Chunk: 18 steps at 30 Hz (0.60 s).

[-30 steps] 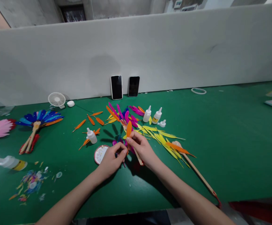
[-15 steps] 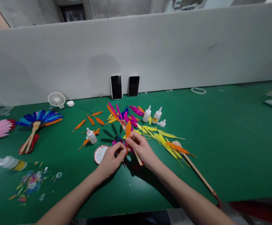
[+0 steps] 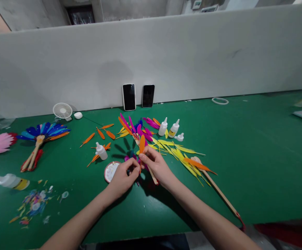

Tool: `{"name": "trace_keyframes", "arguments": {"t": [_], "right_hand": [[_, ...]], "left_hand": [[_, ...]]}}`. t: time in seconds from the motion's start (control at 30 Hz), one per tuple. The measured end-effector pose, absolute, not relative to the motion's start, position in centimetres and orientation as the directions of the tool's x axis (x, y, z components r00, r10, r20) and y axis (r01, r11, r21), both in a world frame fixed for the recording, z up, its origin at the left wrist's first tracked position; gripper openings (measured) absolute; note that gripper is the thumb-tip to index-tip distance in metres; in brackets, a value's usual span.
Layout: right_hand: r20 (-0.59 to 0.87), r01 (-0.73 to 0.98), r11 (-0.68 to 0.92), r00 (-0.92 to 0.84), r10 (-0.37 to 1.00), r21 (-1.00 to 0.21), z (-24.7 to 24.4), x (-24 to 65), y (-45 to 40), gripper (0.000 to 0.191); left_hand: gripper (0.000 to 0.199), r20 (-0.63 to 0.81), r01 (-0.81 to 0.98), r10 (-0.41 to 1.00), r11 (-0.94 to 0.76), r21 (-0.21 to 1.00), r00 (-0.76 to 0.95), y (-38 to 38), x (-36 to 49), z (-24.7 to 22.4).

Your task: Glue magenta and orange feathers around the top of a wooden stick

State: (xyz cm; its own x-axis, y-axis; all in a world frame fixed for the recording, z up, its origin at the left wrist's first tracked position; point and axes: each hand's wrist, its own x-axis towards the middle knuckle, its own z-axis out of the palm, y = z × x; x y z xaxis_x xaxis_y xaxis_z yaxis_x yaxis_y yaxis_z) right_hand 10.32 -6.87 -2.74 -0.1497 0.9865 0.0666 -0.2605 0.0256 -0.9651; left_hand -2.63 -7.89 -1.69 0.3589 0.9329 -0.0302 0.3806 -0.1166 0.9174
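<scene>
An orange feather stands upright between my two hands over the middle of the table. My right hand pinches it with thumb and finger, while the wooden handle of a feather fan rests in the same hand. With its fingertips, my left hand closes on the feather's lower end. Magenta and orange feathers spread from the fan head just beyond my fingers. Partly under my left hand lies a round white dish with small bits in it. Yellow feathers lie beside my right hand.
Small glue bottles stand behind the feathers; another bottle is near loose orange feathers. A blue feather fan lies left, a bare wooden handle right. Two phones lean on the white partition.
</scene>
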Motion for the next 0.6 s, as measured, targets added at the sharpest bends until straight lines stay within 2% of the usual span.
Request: {"name": "trace_keyframes", "arguments": {"t": [0.27,0.43,0.53,0.6], "right_hand": [[0.069,-0.232,0.037,-0.131,0.989,-0.972,-2.7,10.6,-6.9,0.029],[0.074,-0.213,0.053,-0.09,0.993,-0.976,-2.3,10.9,-6.8,0.031],[0.092,-0.188,0.074,-0.088,0.992,-0.979,-2.2,10.8,-6.7,0.03],[0.115,-0.149,0.102,-0.082,0.99,-0.984,-2.3,10.8,-6.7,0.029]], "left_hand": [[0.011,0.017,0.394,0.924,-0.179,0.901,0.382,-8.0,-2.7,-1.7],[0.016,0.055,0.442,0.945,-0.202,0.874,0.323,-8.0,-3.0,-0.9],[0.022,0.108,0.495,0.951,-0.246,0.833,0.29,-8.0,-3.4,0.4],[0.023,0.166,0.567,0.937,-0.32,0.759,0.307,-8.3,-4.0,1.4]]}}
